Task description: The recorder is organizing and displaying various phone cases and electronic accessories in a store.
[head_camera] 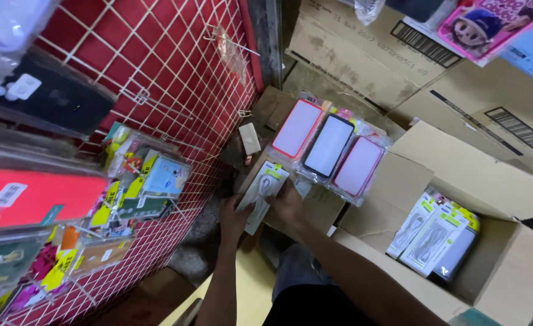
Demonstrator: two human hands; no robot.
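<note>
My left hand (233, 218) and my right hand (288, 204) both grip a white packaged cable (262, 192) with a green top, held low in front of a red wall with a white wire grid (176, 78). Just beyond the package lie three bagged phone cases: a red one (296, 128), a black one (328, 145) and a pink one (358, 165). They rest on a closed brown box (320, 208).
An open cardboard box (507, 253) at right holds several more white cable packs (432, 235). Bagged phone cases (149, 178) hang on hooks at left. Stacked cartons (363, 54) fill the back. A small white item (250, 139) hangs by the grid's edge.
</note>
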